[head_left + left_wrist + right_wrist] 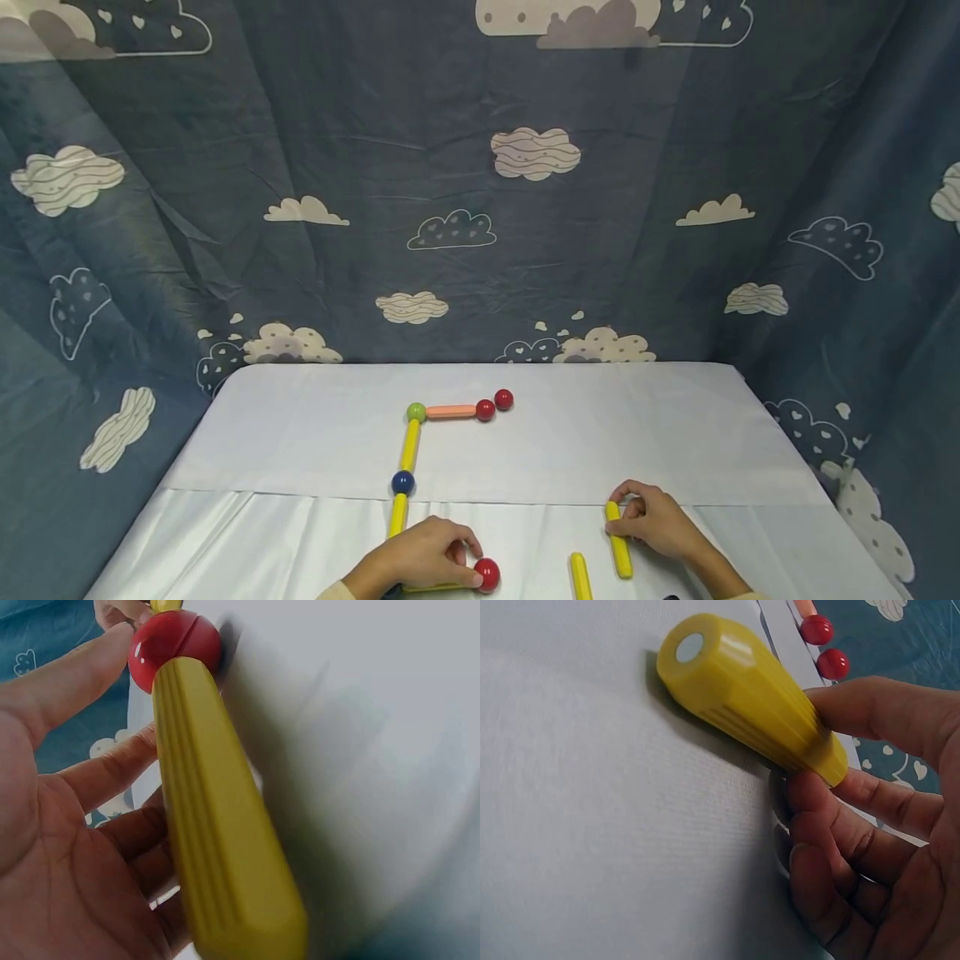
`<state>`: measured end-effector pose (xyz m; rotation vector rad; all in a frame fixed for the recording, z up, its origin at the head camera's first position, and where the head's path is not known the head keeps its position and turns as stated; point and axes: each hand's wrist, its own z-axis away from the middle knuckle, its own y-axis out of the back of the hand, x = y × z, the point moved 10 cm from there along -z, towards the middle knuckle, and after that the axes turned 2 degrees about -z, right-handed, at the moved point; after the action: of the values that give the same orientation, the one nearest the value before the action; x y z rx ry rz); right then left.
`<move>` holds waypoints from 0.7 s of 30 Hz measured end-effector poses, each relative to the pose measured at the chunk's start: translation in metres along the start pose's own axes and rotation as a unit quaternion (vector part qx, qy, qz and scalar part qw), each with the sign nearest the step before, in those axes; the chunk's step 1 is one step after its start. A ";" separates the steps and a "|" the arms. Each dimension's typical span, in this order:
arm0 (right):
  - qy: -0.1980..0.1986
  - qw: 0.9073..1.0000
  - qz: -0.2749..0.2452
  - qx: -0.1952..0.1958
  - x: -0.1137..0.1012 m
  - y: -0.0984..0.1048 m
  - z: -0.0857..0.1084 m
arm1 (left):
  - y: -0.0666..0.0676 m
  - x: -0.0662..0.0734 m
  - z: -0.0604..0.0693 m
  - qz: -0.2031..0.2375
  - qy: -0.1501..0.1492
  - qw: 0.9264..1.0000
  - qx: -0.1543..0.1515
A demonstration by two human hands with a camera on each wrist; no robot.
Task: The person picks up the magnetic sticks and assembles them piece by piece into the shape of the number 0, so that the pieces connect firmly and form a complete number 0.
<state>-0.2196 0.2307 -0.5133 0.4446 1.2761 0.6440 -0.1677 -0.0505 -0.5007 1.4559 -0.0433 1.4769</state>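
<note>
Near the front of the table my left hand (431, 554) holds a red ball (487, 575) between thumb and fingers. A yellow rod (217, 817) touches that ball (176, 645) and runs under the hand in the left wrist view. To the right, my right hand (660, 525) pinches one end of another yellow rod (619, 546), whose pale round end faces the camera in the right wrist view. A third yellow rod (580, 577) lies between the hands. Beyond the left hand, yellow rods (409, 446) join at a blue ball (402, 482).
Farther back, a green ball (416, 412) connects to an orange rod (450, 412) ending at a red ball (485, 410). Another red ball (504, 399) sits beside it. A small dark object (671, 597) shows at the bottom edge. A cloud-patterned curtain (450, 275) hangs behind the white table (637, 433).
</note>
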 end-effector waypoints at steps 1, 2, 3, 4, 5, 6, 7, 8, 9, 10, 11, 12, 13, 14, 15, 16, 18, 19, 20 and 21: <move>0.002 1.000 -0.003 0.001 0.000 0.000 0.000 | -0.001 -0.001 -0.001 0.008 0.000 1.000 -0.001; 0.001 1.000 -0.008 0.002 0.000 0.000 0.000 | -0.002 -0.001 -0.003 0.015 -0.001 1.000 -0.001; 0.003 1.000 -0.012 0.003 0.000 0.000 0.000 | -0.003 -0.001 -0.004 0.022 0.000 1.000 -0.002; 0.004 1.000 -0.015 0.003 0.000 0.000 0.001 | -0.004 -0.002 -0.005 0.027 0.002 1.000 -0.004; 0.007 1.000 -0.018 0.003 0.000 0.000 0.001 | -0.005 -0.003 -0.006 0.030 0.004 1.000 -0.005; 0.011 1.000 -0.022 0.001 -0.001 0.000 0.001 | -0.005 -0.003 -0.007 0.029 0.005 1.000 -0.005; 0.017 1.000 -0.025 -0.002 -0.002 0.000 0.001 | -0.006 -0.003 -0.008 0.027 0.008 1.000 -0.005; 0.022 0.999 -0.029 -0.005 -0.003 0.000 0.001 | -0.006 -0.004 -0.008 0.026 0.010 1.000 -0.004; 0.029 0.999 -0.032 -0.009 -0.004 0.000 0.001 | -0.006 -0.004 -0.008 0.026 0.013 1.000 -0.004; 0.033 0.999 -0.036 -0.012 -0.005 0.000 0.001 | -0.006 -0.004 -0.008 0.028 0.015 0.999 -0.004; 0.038 0.998 -0.040 -0.015 -0.006 0.000 0.001 | -0.006 -0.004 -0.008 0.029 0.016 0.999 -0.003; 0.041 0.998 -0.044 -0.015 -0.006 0.000 0.002 | -0.006 -0.004 -0.008 0.032 0.015 0.999 -0.002; 0.039 0.998 -0.048 -0.013 -0.006 0.001 0.002 | -0.006 -0.004 -0.008 0.036 0.016 0.999 -0.002; 0.034 0.998 -0.052 -0.010 -0.005 0.002 0.002 | -0.006 -0.004 -0.008 0.040 0.017 0.999 -0.001; 0.030 0.998 -0.055 -0.005 -0.004 0.002 0.002 | -0.006 -0.004 -0.007 0.045 0.017 0.999 -0.001; 0.023 0.998 -0.059 0.000 -0.003 0.003 0.001 | -0.006 -0.004 -0.007 0.048 0.018 0.999 -0.001; 0.010 0.998 -0.068 0.008 -0.001 0.003 0.000 | -0.006 -0.005 -0.007 0.055 0.019 0.998 -0.001; 0.007 0.997 -0.072 0.007 0.000 0.003 -0.001 | -0.006 -0.005 -0.007 0.057 0.020 0.998 -0.001; 0.011 0.997 -0.076 0.003 0.000 0.002 -0.001 | -0.006 -0.006 -0.008 0.060 0.020 0.998 -0.001; 0.015 0.996 -0.084 -0.002 -0.001 0.002 -0.002 | -0.006 -0.006 -0.008 0.062 0.019 0.998 -0.001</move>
<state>-0.2223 0.2310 -0.5120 0.3205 1.3241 0.5125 -0.1715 -0.0461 -0.5111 1.4448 -0.1127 1.6033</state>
